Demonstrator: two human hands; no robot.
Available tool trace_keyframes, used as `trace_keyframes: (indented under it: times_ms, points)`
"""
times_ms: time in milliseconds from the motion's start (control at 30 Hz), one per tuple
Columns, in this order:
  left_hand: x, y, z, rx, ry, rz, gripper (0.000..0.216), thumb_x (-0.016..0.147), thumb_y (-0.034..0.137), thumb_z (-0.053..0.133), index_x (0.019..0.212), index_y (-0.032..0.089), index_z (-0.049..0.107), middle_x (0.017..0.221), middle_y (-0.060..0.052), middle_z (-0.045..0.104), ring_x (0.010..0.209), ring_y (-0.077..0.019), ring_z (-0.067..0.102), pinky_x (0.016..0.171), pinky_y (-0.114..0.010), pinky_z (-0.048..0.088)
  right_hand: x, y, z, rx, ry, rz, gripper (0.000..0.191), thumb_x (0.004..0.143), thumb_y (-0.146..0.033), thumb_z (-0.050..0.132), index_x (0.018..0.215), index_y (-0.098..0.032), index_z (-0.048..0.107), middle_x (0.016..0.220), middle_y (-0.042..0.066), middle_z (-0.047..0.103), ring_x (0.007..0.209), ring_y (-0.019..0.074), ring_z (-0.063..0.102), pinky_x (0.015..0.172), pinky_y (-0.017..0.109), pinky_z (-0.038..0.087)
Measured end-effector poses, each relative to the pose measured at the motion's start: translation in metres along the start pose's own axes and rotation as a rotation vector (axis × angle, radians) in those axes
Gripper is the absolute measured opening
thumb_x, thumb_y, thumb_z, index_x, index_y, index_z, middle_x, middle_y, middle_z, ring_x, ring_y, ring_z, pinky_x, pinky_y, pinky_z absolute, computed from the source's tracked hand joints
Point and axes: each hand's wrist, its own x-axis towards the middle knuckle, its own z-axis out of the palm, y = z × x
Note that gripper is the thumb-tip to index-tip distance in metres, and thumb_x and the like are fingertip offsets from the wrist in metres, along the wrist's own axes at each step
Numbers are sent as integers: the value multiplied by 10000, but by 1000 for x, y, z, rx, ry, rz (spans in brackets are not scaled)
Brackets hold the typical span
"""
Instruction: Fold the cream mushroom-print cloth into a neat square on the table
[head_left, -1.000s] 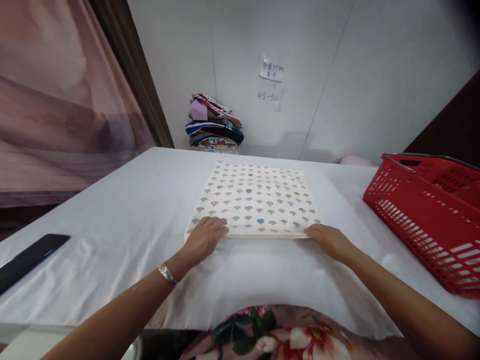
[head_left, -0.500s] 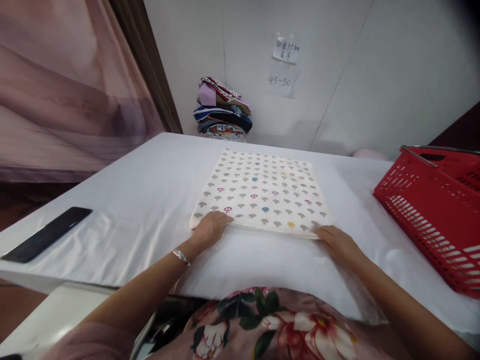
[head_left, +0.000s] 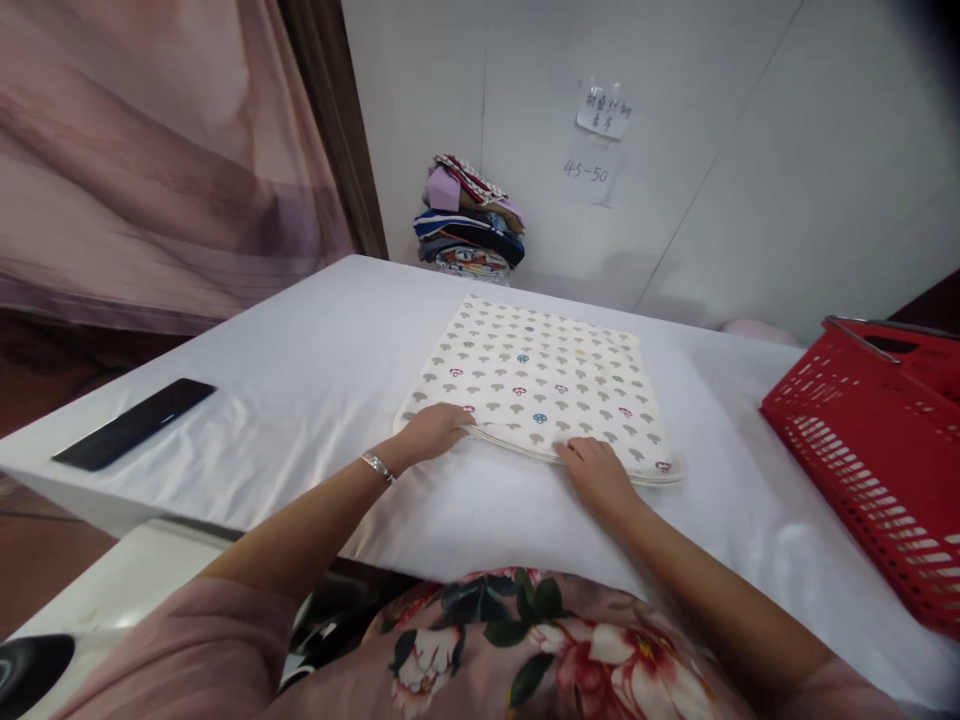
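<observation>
A folded cream cloth (head_left: 540,380) printed with small mushroom shapes lies flat on the white-covered table (head_left: 300,400). My left hand (head_left: 431,430) rests on the cloth's near left corner, fingers laid flat on the fabric. My right hand (head_left: 596,470) lies on the near edge toward the middle, fingers stretched over the layered hem. Neither hand lifts the cloth. A bracelet sits on my left wrist.
A red plastic basket (head_left: 870,440) stands at the table's right side. A black flat device (head_left: 135,422) lies near the left edge. A stack of folded clothes (head_left: 469,220) sits against the back wall under two paper notes (head_left: 600,140). A curtain hangs at left.
My right hand slid left along the cloth's near edge from the right corner toward the middle. The left hand stayed on its corner. The view shifted left.
</observation>
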Motion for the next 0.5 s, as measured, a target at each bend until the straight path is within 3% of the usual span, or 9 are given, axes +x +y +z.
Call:
trace_keyframes:
  times_ms: [267, 400, 500]
  points:
    - [-1, 11, -12, -111, -55, -102, 245, 796, 177, 479, 926, 223, 682, 927, -6, 690, 869, -180, 611, 748, -272, 455, 60, -45, 14, -37, 36, -12, 338, 865, -90, 443, 1180, -186, 516, 961, 97, 551, 838, 217, 477, 692, 315, 341]
    - [-9, 10, -1, -17, 47, -71, 290, 799, 171, 491, 1042, 206, 647, 1027, -41, 671, 962, -204, 587, 810, -311, 453, 65, -51, 19, 15, 32, -45, 349, 875, -88, 412, 1192, -190, 516, 954, 85, 566, 842, 212, 492, 704, 310, 363]
    - [-22, 6, 10, 152, 134, -6, 358, 783, 71, 444, 1074, 183, 620, 1060, -71, 648, 1006, -221, 556, 832, -352, 436, 60, -50, 21, 54, 36, -71, 372, 870, -69, 400, 1208, -177, 513, 961, 86, 576, 852, 207, 501, 729, 302, 372]
